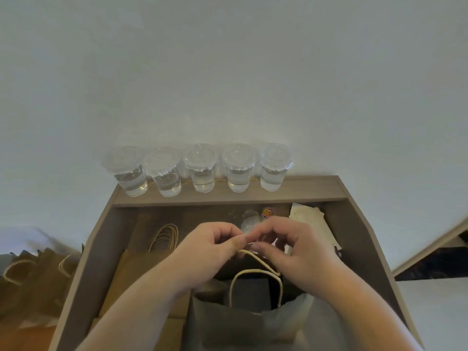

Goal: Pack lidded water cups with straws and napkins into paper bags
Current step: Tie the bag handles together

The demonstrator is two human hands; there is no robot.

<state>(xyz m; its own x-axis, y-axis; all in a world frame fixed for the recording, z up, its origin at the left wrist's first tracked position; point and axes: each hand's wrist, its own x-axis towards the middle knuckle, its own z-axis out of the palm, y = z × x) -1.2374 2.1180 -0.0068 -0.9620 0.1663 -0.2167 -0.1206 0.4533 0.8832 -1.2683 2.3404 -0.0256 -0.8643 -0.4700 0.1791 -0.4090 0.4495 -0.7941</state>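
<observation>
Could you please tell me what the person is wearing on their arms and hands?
Nothing is worn. The left hand and right hand are bare, with no gloves, rings or watch showing; the left forearm and right forearm are uncovered, with no sleeve in view.

The 5 cups (202, 171) were clear, glossy plastic. The desk (253, 196) looked matt wood-grain, and the bag (243, 323) matt brown paper with twisted cord handles (255, 272).

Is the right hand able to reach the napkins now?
Probably yes: the napkins lie close beyond the right hand, nothing stands between them, though its fingers are busy beside the bag handle.
</observation>
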